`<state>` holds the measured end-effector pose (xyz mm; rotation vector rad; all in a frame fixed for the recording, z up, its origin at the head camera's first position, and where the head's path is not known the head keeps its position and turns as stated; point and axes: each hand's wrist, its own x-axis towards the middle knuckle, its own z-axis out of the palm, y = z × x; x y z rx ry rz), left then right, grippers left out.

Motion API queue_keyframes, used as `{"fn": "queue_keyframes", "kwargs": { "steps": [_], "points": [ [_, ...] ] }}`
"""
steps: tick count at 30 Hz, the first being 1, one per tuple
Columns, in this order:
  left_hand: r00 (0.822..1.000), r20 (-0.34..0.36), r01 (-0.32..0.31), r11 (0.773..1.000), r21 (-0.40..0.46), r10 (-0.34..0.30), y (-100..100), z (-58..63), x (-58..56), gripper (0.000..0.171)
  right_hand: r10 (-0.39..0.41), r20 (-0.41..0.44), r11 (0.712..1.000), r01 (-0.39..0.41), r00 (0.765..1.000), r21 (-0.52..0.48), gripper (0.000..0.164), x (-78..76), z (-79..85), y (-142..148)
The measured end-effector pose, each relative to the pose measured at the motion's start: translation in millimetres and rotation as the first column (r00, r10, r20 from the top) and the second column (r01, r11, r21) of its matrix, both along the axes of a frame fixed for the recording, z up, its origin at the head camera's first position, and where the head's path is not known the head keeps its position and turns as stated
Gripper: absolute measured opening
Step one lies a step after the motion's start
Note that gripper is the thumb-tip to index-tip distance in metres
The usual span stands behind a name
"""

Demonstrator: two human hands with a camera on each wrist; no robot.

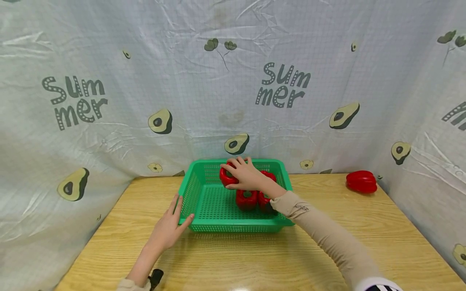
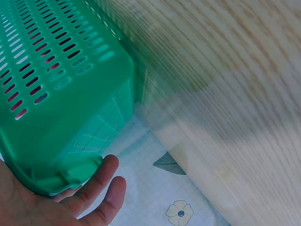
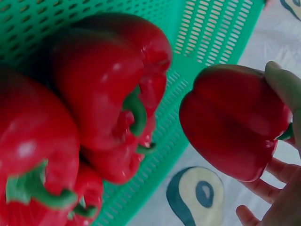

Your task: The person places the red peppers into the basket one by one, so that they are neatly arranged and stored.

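A red bell pepper [image 1: 227, 174] is gripped by my right hand [image 1: 246, 176] above the left-middle part of a green plastic basket [image 1: 236, 222]. In the right wrist view, thumb and fingers hold this pepper [image 3: 230, 122] around its stem end, apart from the others. Several more red bell peppers [image 3: 94, 84] with green stems sit together in the basket's right half, partly hidden by my right arm in the head view. My left hand [image 1: 166, 228] rests with spread fingers at the basket's front left corner; the left wrist view shows its fingers [image 2: 101, 181] touching the rim.
Another red bell pepper [image 1: 361, 182] lies on the wooden table [image 1: 327, 210] at the far right, near the back. A white printed curtain [image 1: 204, 101] closes off the back and both sides of the table.
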<state>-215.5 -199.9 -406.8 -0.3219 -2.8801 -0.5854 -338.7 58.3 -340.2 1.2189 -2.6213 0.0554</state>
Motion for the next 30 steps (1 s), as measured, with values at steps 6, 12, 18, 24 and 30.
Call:
{"fn": "queue_keyframes", "kwargs": {
  "steps": [6,12,18,24,30],
  "points": [
    [1.0,0.007,-0.005,1.0,0.002,0.005,0,-0.3,0.1,0.075,-0.025,0.041,1.0,0.024,0.999,0.021,0.07,-9.8,-14.3,-13],
    [1.0,0.005,-0.006,1.0,-0.001,0.006,0,-0.2,0.4,0.074,-0.068,0.1,0.997,0.066,0.993,0.026,0.069,-16.3,-23.9,-24],
    [1.0,0.003,-0.01,1.0,0.005,0.01,0,-0.6,0.9,0.074,-0.102,0.139,0.994,0.096,0.985,0.046,0.067,-20.6,-31.0,-34],
    [1.0,0.008,-0.008,1.0,0.007,0.008,-1,-1.9,0.6,0.074,-0.147,0.138,0.985,0.132,0.979,0.113,0.065,-23.6,-39.6,-41],
    [1.0,0.009,-0.011,1.0,0.003,0.011,-1,-2.8,-0.6,0.075,-0.194,0.087,0.964,0.174,0.977,0.199,0.065,-26.4,-45.7,-46]
  ]
}}
